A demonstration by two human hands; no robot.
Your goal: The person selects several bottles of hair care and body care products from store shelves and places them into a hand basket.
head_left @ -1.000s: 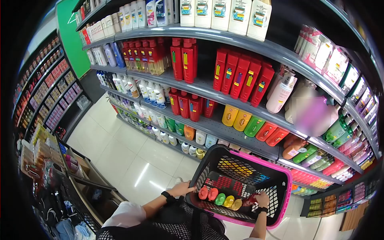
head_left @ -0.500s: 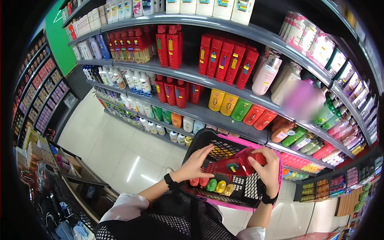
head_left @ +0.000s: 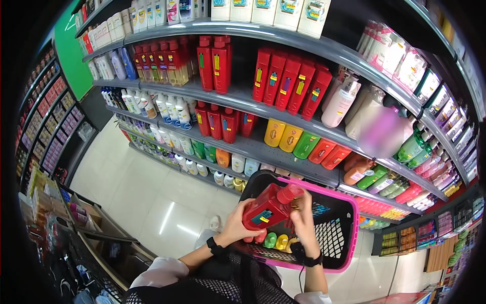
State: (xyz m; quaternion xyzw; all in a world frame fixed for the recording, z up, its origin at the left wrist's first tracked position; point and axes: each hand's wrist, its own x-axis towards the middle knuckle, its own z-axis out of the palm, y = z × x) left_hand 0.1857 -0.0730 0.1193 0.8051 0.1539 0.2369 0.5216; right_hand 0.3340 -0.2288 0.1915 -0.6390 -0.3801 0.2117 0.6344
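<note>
Red, boxy plastic bottle (head_left: 267, 207), tilted between left hand (head_left: 236, 223), wrapped round it, and right hand (head_left: 305, 223), curled at its cap (head_left: 289, 193), grip unclear; firm left-hand support should steady it.

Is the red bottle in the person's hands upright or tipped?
Tipped. The red bottle slants, its body in the left hand and its top leaning toward the right hand.

White sleeves (head_left: 161, 273), black mesh garment (head_left: 215, 285), black wristbands (head_left: 215, 246)
</note>
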